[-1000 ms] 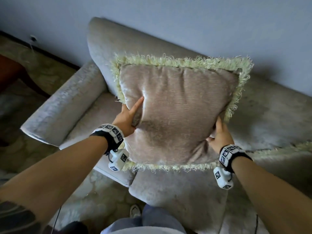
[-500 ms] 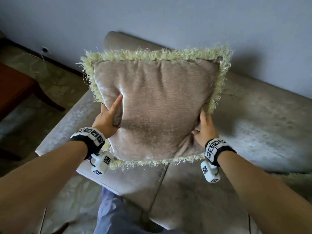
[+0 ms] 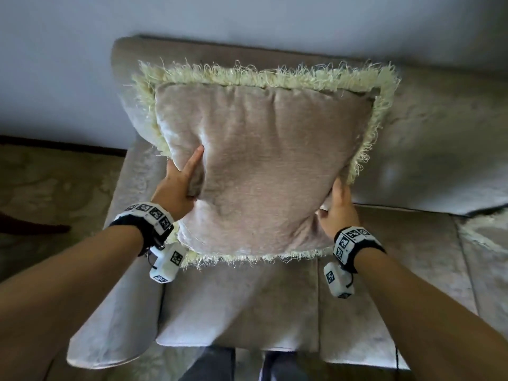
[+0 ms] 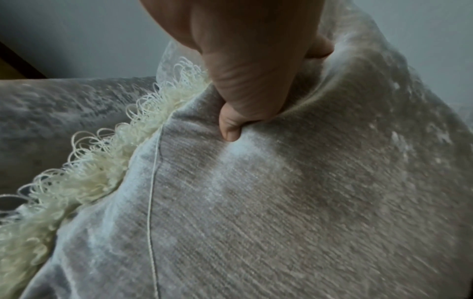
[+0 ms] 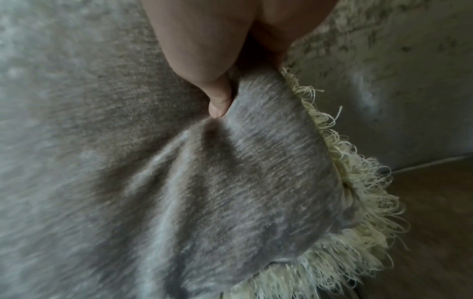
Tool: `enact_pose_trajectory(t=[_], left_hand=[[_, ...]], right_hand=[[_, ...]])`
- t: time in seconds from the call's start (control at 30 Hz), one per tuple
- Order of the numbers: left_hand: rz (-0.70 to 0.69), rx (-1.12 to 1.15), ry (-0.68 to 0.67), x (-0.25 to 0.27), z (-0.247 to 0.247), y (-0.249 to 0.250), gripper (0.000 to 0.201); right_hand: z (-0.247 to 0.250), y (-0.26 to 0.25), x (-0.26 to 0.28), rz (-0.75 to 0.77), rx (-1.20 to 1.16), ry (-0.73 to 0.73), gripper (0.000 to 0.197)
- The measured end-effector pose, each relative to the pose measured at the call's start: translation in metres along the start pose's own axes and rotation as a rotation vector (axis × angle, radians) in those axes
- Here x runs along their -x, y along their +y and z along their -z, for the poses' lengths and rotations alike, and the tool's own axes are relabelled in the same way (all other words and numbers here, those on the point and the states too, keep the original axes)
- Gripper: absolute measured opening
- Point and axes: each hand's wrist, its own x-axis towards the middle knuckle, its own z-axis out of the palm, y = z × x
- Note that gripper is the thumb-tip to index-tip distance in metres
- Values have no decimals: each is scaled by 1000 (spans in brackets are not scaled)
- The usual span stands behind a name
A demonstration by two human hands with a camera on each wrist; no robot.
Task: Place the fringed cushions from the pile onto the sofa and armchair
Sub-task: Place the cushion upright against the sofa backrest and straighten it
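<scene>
A square beige cushion (image 3: 261, 171) with a pale yellow fringe is held upright in front of the sofa's backrest (image 3: 428, 133), at the sofa's left end. My left hand (image 3: 180, 185) grips its left edge, thumb pressed into the front face. My right hand (image 3: 339, 207) grips the lower right edge. In the left wrist view the thumb digs into the cushion (image 4: 281, 192) beside the looped fringe. In the right wrist view the thumb pinches a fold of the cushion (image 5: 230, 182) near its fringed corner. The fingers behind the cushion are hidden.
The beige sofa has a left armrest (image 3: 129, 270) and seat cushions (image 3: 247, 303) below the held cushion. Another fringed cushion's edge (image 3: 483, 229) lies on the seat at the far right. A patterned carpet (image 3: 55, 182) and a dark furniture leg (image 3: 33, 228) lie to the left. A grey wall (image 3: 247, 17) stands behind.
Both hands have carried the cushion toward the sofa's left corner and closer to the backrest. My view has swung so that I face the sofa squarely.
</scene>
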Motion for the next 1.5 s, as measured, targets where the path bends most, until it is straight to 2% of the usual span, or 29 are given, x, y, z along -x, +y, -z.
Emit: enact_pose_trajectory(t=[0.23,0.37,0.53,0.73,0.8,0.9,1.0,1.07,1.1,1.17,1.23,1.27,1.37,1.5], left_hand=[[-23,17,9,-34,-39,-42,121],[-29,36,69,-51,-72,-68,117],[7,-32,106,-58,-113,-93,107],[-37,-20,61,-54,-131,-105,101],[-68,-14,75,-53,-129,-106,104],[-80,13,126,-44,-125,-111,110],[32,46,212,-20,-124,-107,107],[167,107,214,1,-133,-107,99],[203,118,172,10,-142,-114,97],[205,58,0,20,-167,-135,84],[215,-11,-113,19,-189,-155,71],[236,-2,-115,17,-196,-160,74],[239,119,-78,7,-214,-167,115],[194,185,-75,-15,-234,-179,127]], right_hand=[[-52,18,-24,-43,-28,19,93],[-82,29,-45,-48,-31,96,92],[-124,47,-56,-77,-20,153,80],[-160,68,-40,-61,-94,92,94],[-152,66,-34,-41,-125,85,100],[-118,52,-30,45,-32,156,93],[-69,28,-31,167,136,254,82],[-36,9,-38,297,256,248,80],[-20,1,-44,375,324,224,81],[9,-14,-62,522,510,135,86],[28,-24,-82,590,709,-11,95],[31,-26,-91,585,773,-80,99],[28,-19,-111,521,814,-193,109],[19,-11,-136,508,794,-211,111]])
